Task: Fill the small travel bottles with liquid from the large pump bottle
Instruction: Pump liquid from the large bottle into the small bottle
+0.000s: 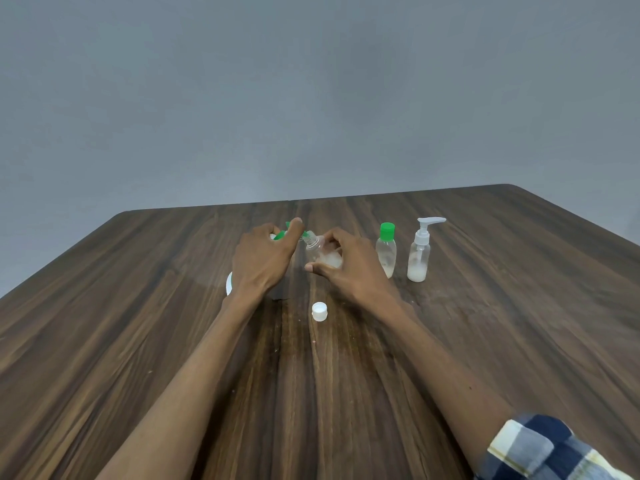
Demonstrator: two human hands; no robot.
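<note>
My left hand (263, 261) grips the large pump bottle, mostly hidden under it; only its white base (229, 284) and green pump head (289, 230) show. A finger rests on the pump head, whose nozzle points at the open neck of a small clear travel bottle (317, 249). My right hand (341, 268) holds that bottle tilted toward the nozzle; white liquid sits in its lower part. A white cap (319, 311) lies on the table in front of my hands.
To the right stand a small clear bottle with a green cap (386, 249) and a small bottle with a white pump (419, 251), both holding some white liquid. The dark wooden table (138, 323) ends at a far edge just behind the bottles.
</note>
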